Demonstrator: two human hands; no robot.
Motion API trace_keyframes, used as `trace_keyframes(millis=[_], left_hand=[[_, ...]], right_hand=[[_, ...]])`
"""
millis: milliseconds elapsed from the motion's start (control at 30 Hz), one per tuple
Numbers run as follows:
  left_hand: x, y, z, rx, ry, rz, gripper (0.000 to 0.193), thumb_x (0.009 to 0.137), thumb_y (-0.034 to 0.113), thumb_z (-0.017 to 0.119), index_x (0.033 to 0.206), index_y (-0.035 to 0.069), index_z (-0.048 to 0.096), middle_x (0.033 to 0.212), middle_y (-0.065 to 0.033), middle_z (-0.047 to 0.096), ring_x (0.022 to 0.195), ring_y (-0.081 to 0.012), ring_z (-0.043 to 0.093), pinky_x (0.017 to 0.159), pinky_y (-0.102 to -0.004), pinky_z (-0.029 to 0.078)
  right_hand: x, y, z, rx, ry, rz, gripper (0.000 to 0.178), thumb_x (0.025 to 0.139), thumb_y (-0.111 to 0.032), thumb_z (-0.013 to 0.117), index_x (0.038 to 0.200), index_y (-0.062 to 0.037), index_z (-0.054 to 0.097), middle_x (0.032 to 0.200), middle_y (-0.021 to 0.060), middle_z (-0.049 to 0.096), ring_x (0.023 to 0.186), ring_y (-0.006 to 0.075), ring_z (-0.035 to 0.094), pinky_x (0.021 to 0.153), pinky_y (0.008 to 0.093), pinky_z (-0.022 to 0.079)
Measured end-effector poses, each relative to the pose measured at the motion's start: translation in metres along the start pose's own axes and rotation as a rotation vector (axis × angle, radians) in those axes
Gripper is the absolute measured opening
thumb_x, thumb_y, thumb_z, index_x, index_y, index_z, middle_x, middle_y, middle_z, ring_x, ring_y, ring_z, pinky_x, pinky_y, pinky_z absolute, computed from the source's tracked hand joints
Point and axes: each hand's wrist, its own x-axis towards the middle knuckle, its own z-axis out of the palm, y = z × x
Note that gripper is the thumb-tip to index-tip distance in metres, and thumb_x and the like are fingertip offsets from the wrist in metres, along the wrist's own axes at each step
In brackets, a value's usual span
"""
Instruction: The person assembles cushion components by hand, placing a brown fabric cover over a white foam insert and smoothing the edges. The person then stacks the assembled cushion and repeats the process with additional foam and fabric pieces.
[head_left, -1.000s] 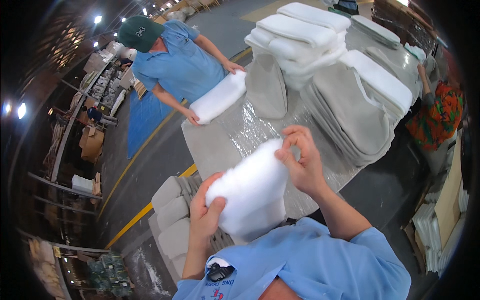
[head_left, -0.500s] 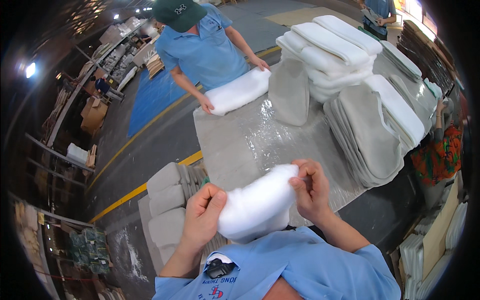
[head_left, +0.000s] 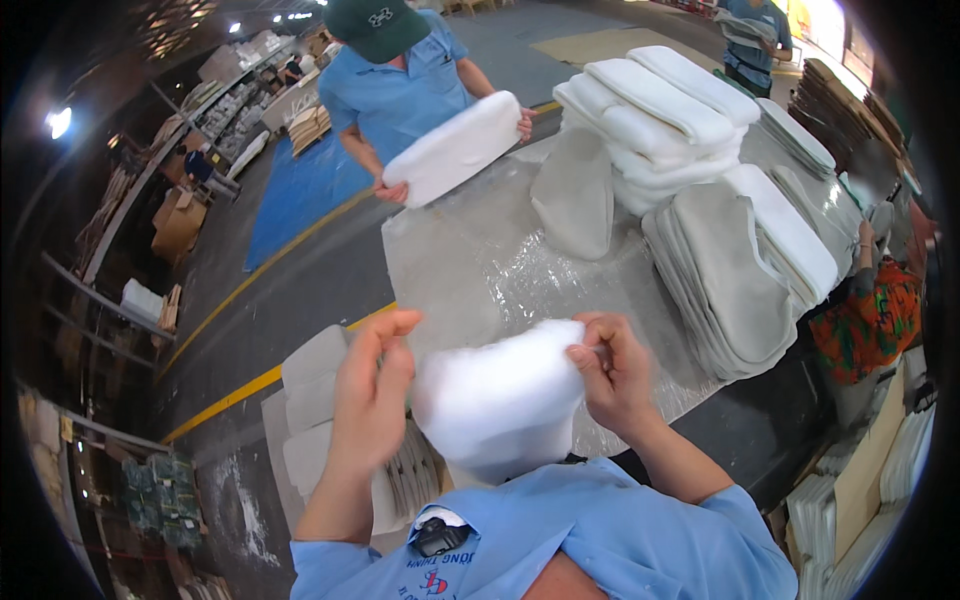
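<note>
Close to my chest hangs a white padded cushion (head_left: 500, 395), soft and slightly bent, its outline partly blurred. My right hand (head_left: 615, 370) pinches its upper right corner between thumb and fingers. My left hand (head_left: 375, 385) is off its left end, thumb and fingers apart with nothing between them. Across the table (head_left: 450, 270), a co-worker in a blue shirt holds up a similar white cushion (head_left: 455, 150) by both ends. A single grey cushion piece (head_left: 573, 195) lies flat on the plastic-covered tabletop.
On the table's right stand a stack of white cushions (head_left: 670, 100) and a leaning stack of grey cushions (head_left: 720, 280). Another grey stack (head_left: 320, 375) sits low at my left. A person in a patterned orange garment (head_left: 865, 320) works at the right edge.
My left hand has let go of the cushion's left end and moved away to the left. The co-worker's cushion has been raised off the table and tilted upright.
</note>
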Motion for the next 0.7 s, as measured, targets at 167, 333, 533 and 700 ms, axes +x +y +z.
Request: trace_keyframes(millis=[167,333,533,700], left_hand=[[0.000,0.017,0.014,0.565,-0.437,0.291,0.044,0.100,0.041,0.069,0.120,0.002,0.069,0.104,-0.0200,0.074,0.099,-0.0408,0.071,0.085,-0.0477,0.054],[0.024,-0.009,0.019,0.493,-0.622,0.076,0.041,0.100,0.043,0.068,0.112,0.004,0.072,0.091,-0.0196,0.073,0.088,-0.0396,0.071,0.078,-0.0471,0.054],[0.022,-0.013,0.025,0.407,-0.559,0.033,0.037,0.104,0.038,0.064,0.106,0.003,0.074,0.085,-0.0193,0.071,0.082,-0.0395,0.070,0.074,-0.0449,0.053],[0.020,-0.021,0.020,0.305,-0.542,-0.015,0.035,0.107,0.034,0.060,0.108,0.002,0.074,0.086,-0.0203,0.071,0.080,-0.0369,0.070,0.073,-0.0429,0.053]], right_hand=[[0.004,0.008,0.010,-0.027,-0.025,-0.103,0.017,0.097,-0.009,0.076,0.101,-0.0043,0.060,0.112,0.0154,0.072,0.090,0.0205,0.067,0.080,0.0318,0.054],[0.011,0.023,0.012,0.267,-0.050,0.092,0.012,0.102,-0.012,0.069,0.109,-0.0052,0.061,0.112,0.0075,0.069,0.096,0.0175,0.064,0.088,0.0308,0.051],[0.020,0.037,-0.010,0.599,-0.165,0.143,0.032,0.112,-0.029,0.058,0.134,-0.0057,0.061,0.125,0.0065,0.067,0.116,0.0165,0.062,0.100,0.0361,0.050],[0.030,0.003,-0.003,0.141,-0.327,-0.096,0.031,0.110,-0.030,0.060,0.129,-0.0065,0.066,0.119,0.0025,0.067,0.109,0.0144,0.062,0.100,0.0334,0.049]])
